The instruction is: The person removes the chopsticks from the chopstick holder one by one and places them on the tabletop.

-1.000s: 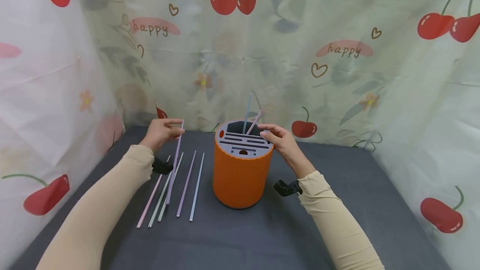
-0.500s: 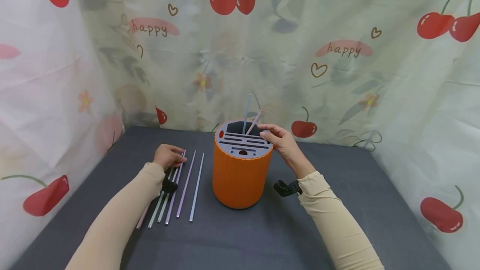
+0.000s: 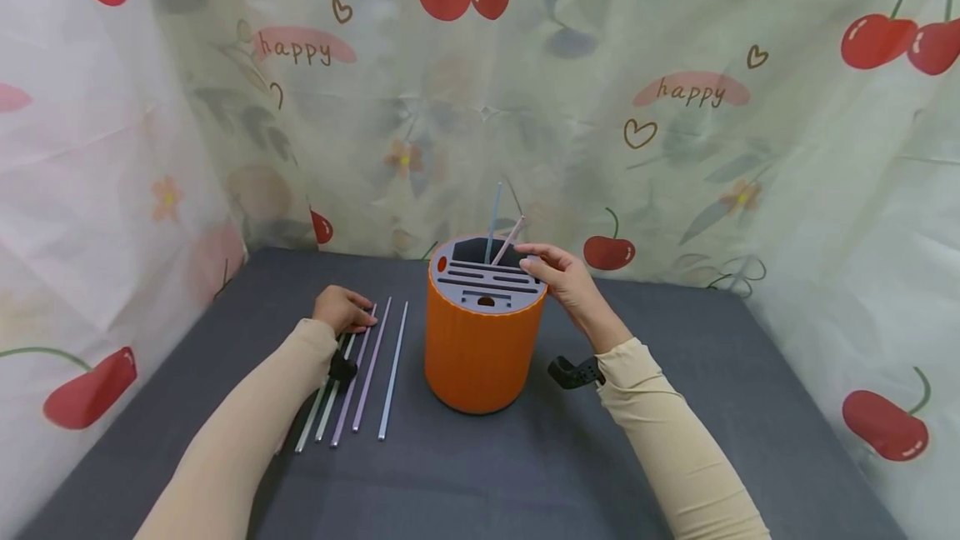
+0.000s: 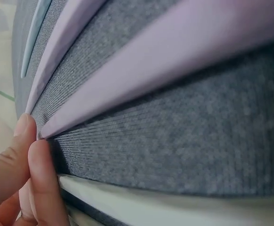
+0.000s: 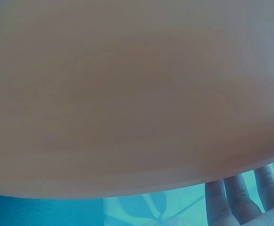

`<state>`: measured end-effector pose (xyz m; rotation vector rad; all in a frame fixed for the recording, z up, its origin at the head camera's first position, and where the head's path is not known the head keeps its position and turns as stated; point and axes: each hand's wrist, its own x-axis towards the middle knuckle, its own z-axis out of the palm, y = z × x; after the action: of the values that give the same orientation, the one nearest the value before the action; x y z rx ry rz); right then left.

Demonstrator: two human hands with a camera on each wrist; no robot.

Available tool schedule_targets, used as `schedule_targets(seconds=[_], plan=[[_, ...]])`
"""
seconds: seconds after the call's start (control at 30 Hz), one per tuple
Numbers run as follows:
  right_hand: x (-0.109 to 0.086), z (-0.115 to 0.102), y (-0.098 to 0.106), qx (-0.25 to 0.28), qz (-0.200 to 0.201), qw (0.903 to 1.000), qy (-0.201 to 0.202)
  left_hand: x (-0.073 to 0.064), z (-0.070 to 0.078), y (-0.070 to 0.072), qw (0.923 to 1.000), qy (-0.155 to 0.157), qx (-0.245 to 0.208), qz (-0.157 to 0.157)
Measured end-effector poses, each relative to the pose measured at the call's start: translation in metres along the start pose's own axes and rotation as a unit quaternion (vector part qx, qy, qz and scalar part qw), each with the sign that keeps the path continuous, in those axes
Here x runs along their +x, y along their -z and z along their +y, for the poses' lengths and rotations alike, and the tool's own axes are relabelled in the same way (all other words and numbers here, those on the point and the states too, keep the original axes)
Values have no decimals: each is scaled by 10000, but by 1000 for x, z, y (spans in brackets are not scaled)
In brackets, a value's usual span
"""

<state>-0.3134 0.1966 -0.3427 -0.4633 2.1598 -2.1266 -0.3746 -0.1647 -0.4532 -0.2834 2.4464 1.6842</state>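
My left hand [image 3: 341, 308] pinches the far tip of a purple chopstick [image 3: 351, 390] lying on the dark cloth; in the left wrist view, thumb and finger meet at that tip [image 4: 45, 133]. To its right lie a second purple chopstick [image 3: 372, 363] and a blue one [image 3: 393, 369]. Pale green chopsticks [image 3: 315, 407] lie to its left, partly under my wrist, and a pink one is nearly hidden by the sleeve. My right hand [image 3: 564, 280] grips the rim of an orange utensil holder [image 3: 483, 357]. A blue chopstick [image 3: 493, 219] and a pink one [image 3: 510, 238] lean in its back compartment.
The holder's grey lid [image 3: 487, 280] has several narrow slots and a small round hole. A dark grey cloth [image 3: 450, 482] covers the table. Cherry-printed curtains [image 3: 487, 115] enclose the back and both sides. A black band [image 3: 576, 373] sits on my right wrist.
My left hand has lowered the tilted purple chopstick onto the cloth beside the others, then shifted its far tip slightly right. My right hand has stayed at the holder's rim.
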Motion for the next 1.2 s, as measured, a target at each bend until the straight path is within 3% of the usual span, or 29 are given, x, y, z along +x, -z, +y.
schedule_targets(seconds=[0.3,0.43,0.5,0.6,0.67,0.77,0.87,1.0,1.2], plan=[[1,-1,-1,15,20,10000,8,-5,3,3,10000,47,28,-80],[0,-1,-2,-20,26,10000,-8,-10,14,9,9990,-83,-371,-224],[0,-1,-1,-31,31,10000,-13,-17,35,14,9967,-208,-684,-375],[0,-1,0,-44,45,10000,-16,-33,83,21,9883,-481,-1300,-639],[1,-1,1,-36,35,10000,-10,-45,123,23,9778,-723,-1801,-796],[1,-1,1,-27,1,10000,3,-64,176,17,9556,-1198,-2516,-953],[0,0,1,-32,-11,10000,4,-76,216,4,9410,-1528,-2823,-1072],[-1,1,1,-27,13,10000,23,-83,240,-22,9412,-1566,-2675,-1341],[-2,0,1,-97,-10,9999,68,-85,244,-53,9583,-1383,-1881,-1647]])
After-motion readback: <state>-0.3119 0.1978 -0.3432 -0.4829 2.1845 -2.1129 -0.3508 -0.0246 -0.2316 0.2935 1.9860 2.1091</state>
